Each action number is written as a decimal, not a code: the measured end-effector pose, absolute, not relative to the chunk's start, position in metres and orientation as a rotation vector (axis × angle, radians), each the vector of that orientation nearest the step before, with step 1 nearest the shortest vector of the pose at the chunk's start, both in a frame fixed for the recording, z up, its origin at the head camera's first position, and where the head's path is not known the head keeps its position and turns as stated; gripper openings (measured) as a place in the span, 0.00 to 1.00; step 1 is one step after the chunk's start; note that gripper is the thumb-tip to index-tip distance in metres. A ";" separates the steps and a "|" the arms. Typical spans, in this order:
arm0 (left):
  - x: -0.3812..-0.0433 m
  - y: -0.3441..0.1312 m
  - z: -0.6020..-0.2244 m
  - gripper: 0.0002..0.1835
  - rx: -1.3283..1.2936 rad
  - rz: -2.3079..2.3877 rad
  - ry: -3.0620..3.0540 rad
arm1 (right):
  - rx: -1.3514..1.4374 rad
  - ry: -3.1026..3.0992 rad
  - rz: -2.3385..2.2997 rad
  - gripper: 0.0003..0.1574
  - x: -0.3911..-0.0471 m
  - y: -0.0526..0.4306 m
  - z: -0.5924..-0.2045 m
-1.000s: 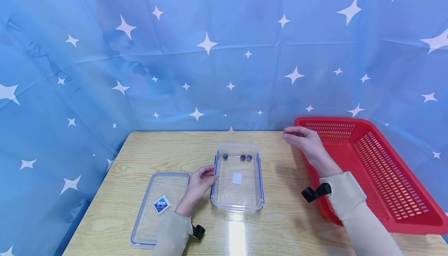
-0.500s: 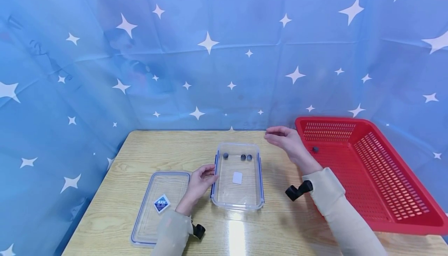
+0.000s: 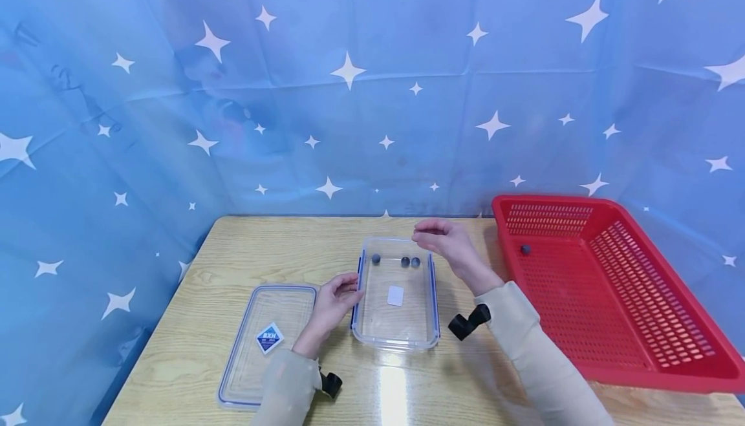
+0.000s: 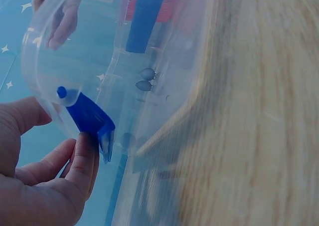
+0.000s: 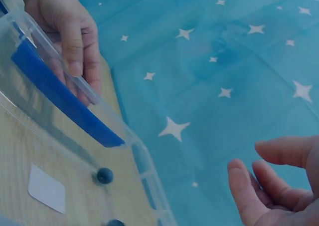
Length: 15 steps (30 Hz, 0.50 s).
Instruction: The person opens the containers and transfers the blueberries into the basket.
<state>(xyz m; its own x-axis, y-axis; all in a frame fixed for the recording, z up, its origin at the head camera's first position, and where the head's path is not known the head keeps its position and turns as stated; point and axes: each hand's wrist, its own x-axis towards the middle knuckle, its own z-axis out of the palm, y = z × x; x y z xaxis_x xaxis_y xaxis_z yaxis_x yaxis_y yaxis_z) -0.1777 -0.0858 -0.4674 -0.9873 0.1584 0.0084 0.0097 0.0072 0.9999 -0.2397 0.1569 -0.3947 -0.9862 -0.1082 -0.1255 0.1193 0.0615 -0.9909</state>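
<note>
A clear plastic food container (image 3: 396,344) with blue side clips stands on the table. Three small dark round balls (image 3: 376,258) lie toward its far end. My left hand (image 3: 328,309) holds the container's left side, thumb at the rim and fingertips against the blue clip (image 4: 90,117). Over the container's far right corner hovers my right hand (image 3: 453,250), fingers loosely bent, nothing between thumb and fingertips in the right wrist view. Another dark ball (image 3: 526,249) sits in the red plastic basket (image 3: 582,303) on the right.
Left of the container lies its clear lid (image 3: 269,309) with a blue rim and a diamond-shaped label, partly under the left forearm. A white rectangle (image 3: 395,295) shows at the container's bottom. Behind the wooden table (image 3: 279,245) hangs a blue curtain (image 3: 279,109) with white stars.
My right hand has moved left, from the basket's near rim to above the container. The ball in the basket has come into view. My left hand has stayed in place.
</note>
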 end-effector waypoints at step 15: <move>-0.177 -0.085 -0.466 0.22 0.173 2.135 2.152 | 0.083 2.143 -1.985 0.20 -0.243 0.125 -0.419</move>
